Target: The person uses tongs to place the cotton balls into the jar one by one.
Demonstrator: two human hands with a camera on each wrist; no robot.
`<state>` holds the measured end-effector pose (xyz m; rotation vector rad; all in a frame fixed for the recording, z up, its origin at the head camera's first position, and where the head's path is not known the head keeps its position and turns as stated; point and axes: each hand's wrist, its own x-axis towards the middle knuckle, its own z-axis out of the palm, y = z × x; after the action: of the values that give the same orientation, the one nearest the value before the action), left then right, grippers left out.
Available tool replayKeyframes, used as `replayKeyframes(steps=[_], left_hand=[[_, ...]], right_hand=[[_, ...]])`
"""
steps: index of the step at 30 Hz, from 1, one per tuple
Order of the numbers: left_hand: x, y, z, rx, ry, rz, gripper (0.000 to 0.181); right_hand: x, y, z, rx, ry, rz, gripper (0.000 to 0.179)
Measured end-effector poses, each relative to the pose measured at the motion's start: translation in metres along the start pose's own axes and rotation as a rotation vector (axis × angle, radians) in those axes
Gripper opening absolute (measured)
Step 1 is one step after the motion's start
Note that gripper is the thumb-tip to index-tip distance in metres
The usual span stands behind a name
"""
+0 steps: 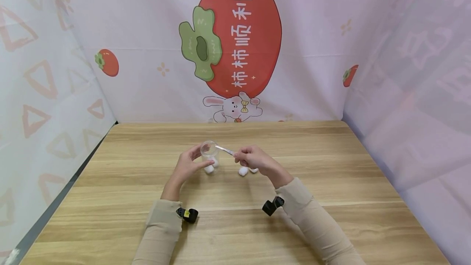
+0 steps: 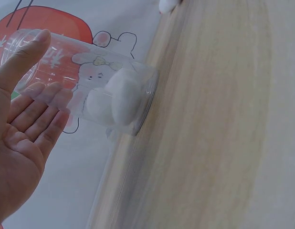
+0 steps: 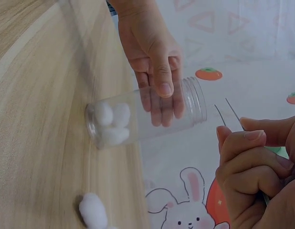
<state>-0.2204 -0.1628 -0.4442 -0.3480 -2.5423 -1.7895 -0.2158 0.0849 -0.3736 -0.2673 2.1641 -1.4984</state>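
Toward the far side of the wooden table [image 1: 228,232], my left hand [image 1: 187,167] sits at eight o'clock of a clear jar [image 3: 142,114], thumb and fingers curved around its upper wall, below the open mouth. The jar appears to stand base down on the tabletop, ahead of me and a little left of centre. Thin plastic by its look, it should be light and slick, likely to dent or skid if squeezed hard; the firmest hold is probably close under the threaded neck. White cotton balls [image 3: 120,116] sit at its bottom and should prove soft, nearly weightless and apt to squash, best nipped lightly at the middle. At three o'clock of the mouth come my silvery tweezers [image 1: 224,150], tips pointing just past nine, beside the rim, narrowly parted with nothing between them. Slender and probably springy, they look best held midway along the arms, where a small pinch should close them. Toward four o'clock lie loose cotton balls [image 1: 243,171], partly hidden by my right hand [image 1: 254,158], whose thumb and curled fingers pinch the tweezers.
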Motion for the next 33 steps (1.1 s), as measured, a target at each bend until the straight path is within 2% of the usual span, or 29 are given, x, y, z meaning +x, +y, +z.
replayKeyframes(steps=[19,33], left_hand=[[0.0,-0.001,0.0,-0.015,0.004,0.006,0.067],[-0.001,-0.001,0.001,-0.009,0.006,0.006,0.067]], right_hand=[[-0.006,0.009,-0.015,0.026,-0.023,-0.031,0.027],[-0.007,0.015,-0.022,0.046,-0.013,-0.018,0.027]])
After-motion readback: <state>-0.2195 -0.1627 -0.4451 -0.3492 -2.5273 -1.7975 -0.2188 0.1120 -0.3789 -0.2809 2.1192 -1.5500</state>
